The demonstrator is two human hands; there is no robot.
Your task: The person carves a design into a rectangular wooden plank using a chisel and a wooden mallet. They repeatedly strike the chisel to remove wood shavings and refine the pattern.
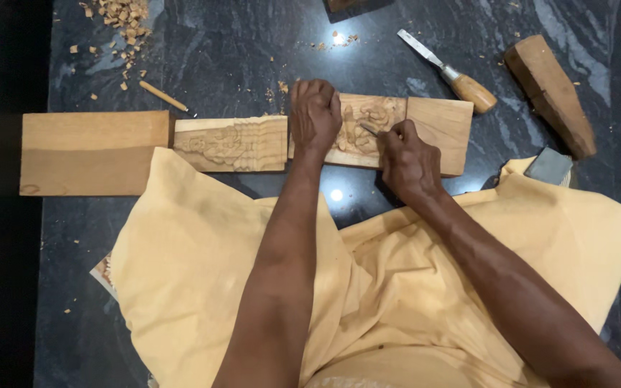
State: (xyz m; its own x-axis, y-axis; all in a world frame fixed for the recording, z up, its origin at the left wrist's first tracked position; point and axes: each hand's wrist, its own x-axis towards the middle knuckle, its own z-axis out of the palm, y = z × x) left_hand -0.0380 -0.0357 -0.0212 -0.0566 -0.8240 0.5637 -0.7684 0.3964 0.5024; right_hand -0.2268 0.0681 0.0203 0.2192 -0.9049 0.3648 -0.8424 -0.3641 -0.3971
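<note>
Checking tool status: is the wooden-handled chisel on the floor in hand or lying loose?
Lying loose. The wooden-handled chisel rests flat on the dark floor, beyond the carved plank, with neither hand touching it.

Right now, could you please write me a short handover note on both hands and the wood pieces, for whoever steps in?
Left hand: closed in a fist, pressing down on the carved wood panel.
Right hand: gripping a thin carving tool, its tip on the panel's carving.
Things: a second carved piece and a plain wood block lie in line to the left. A spare chisel and a wooden mallet lie beyond on the dark stone floor, with wood chips.
Done: relief is cut in the panel's middle.
Left: the panel's right end is uncarved.
</note>
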